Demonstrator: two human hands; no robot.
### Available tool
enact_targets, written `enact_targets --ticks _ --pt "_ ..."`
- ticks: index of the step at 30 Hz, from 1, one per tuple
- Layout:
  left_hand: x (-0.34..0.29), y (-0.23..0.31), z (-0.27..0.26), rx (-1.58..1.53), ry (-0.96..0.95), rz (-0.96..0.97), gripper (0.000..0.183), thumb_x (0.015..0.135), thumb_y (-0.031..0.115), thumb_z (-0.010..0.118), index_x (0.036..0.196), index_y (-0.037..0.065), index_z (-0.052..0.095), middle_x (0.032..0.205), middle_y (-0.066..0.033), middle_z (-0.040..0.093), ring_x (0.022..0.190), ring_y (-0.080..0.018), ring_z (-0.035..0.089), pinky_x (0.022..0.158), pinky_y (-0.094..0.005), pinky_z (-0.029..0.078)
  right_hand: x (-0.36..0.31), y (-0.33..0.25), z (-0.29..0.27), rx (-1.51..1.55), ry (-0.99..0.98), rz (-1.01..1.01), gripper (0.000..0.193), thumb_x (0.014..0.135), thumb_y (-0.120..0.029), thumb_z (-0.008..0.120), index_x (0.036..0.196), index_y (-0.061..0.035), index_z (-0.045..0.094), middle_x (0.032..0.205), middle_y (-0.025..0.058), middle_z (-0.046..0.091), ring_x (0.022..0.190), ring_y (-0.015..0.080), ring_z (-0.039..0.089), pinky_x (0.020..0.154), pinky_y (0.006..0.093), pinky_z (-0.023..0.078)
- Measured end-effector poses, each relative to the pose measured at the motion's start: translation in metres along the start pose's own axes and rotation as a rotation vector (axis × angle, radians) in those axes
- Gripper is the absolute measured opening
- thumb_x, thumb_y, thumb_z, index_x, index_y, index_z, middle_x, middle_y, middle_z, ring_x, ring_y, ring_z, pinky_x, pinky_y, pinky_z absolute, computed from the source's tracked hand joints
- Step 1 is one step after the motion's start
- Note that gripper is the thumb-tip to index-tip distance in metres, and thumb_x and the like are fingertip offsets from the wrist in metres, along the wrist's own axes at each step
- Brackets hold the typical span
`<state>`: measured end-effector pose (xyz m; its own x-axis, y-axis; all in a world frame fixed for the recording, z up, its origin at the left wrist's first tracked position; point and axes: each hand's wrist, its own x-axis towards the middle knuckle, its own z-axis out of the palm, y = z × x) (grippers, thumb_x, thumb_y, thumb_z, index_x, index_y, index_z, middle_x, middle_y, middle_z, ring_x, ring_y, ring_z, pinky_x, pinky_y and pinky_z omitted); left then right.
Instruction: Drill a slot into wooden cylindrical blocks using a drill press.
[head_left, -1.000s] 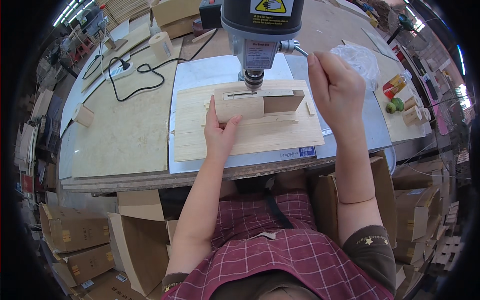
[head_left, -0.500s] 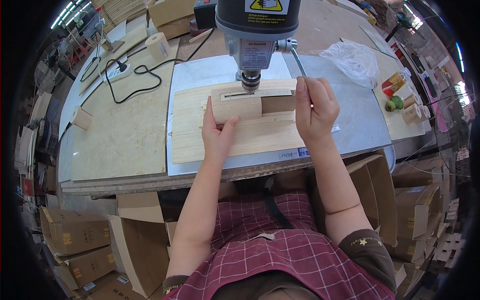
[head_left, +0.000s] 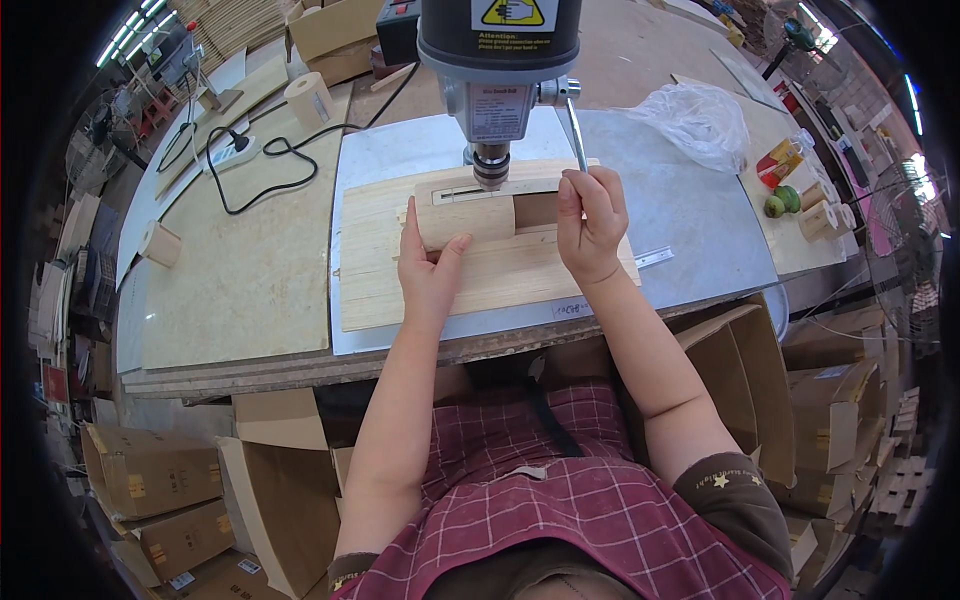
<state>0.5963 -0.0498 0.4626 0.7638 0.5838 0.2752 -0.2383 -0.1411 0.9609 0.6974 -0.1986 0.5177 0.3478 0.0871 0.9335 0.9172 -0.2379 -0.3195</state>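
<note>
A bench drill (head_left: 500,45) stands over the work, its metal chuck (head_left: 491,165) above a pale wooden piece with a rounded face (head_left: 470,222). This piece rests against a strip of wood on a flat wooden board (head_left: 390,300). My left hand (head_left: 428,285) grips the piece's left end, thumb on the near face and fingers along the end. Closed round the lower end of the drill's metal feed lever (head_left: 577,135) is my right hand (head_left: 592,228). A slotted light plate (head_left: 465,192) lies along the piece's top, under the chuck. The drill tip is too small to make out.
A black cord (head_left: 300,170) runs to a white power strip (head_left: 232,152) on the left. Wooden cylinders (head_left: 160,243) stand at the left edge. Right of the drill lie a clear plastic bag (head_left: 695,125) and green round objects (head_left: 775,204). Open cardboard boxes (head_left: 745,380) flank my legs.
My right hand has moved left and slightly nearer, swinging the feed lever with it. My left hand keeps its hold on the wooden piece. The whole view has shifted a little.
</note>
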Motion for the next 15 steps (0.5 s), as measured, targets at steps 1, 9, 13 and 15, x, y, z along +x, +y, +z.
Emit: enact_targets --ticks 1,9,13,15 --pt "0.000 0.002 0.000 0.002 0.002 -0.014 0.073 0.075 0.003 0.064 0.136 0.002 0.024 0.115 -0.0136 0.051 0.093 -0.0160 0.056 0.075 -0.0260 0.049 0.001 -0.001 -0.001 0.030 -0.011 0.024 0.008 0.077 -0.005 0.061 0.083 -0.0011 0.058 0.072 0.0095 0.051 0.056 0.0211 0.049 0.048 0.0288 0.039" --pt "-0.001 0.004 -0.001 0.015 0.010 -0.027 0.074 0.075 0.002 0.064 0.136 0.003 0.024 0.116 -0.0136 0.051 0.093 -0.0163 0.056 0.077 -0.0260 0.048 0.084 -0.030 -0.035 -0.169 -0.168 -0.080 0.012 0.080 -0.017 0.059 0.073 -0.0075 0.056 0.059 0.0087 0.051 0.050 0.0277 0.050 0.044 0.0344 0.038" --pt "0.000 0.004 0.002 0.003 -0.003 -0.028 0.074 0.075 0.003 0.065 0.136 0.003 0.023 0.116 -0.0136 0.051 0.094 -0.0169 0.056 0.077 -0.0263 0.048 0.150 -0.020 -0.024 -0.260 -0.239 -0.093 0.024 0.086 -0.025 0.052 0.079 -0.0029 0.057 0.055 0.0079 0.048 0.048 0.0199 0.047 0.048 0.0277 0.038" --pt "0.001 -0.001 0.008 0.021 -0.017 -0.011 0.075 0.074 0.003 0.065 0.137 0.003 0.023 0.116 -0.0139 0.050 0.094 -0.0171 0.056 0.077 -0.0263 0.048 0.182 -0.024 -0.021 -0.286 -0.328 0.013 0.029 0.085 -0.026 0.047 0.075 -0.0011 0.058 0.064 0.0146 0.053 0.061 0.0276 0.053 0.057 0.0343 0.041"
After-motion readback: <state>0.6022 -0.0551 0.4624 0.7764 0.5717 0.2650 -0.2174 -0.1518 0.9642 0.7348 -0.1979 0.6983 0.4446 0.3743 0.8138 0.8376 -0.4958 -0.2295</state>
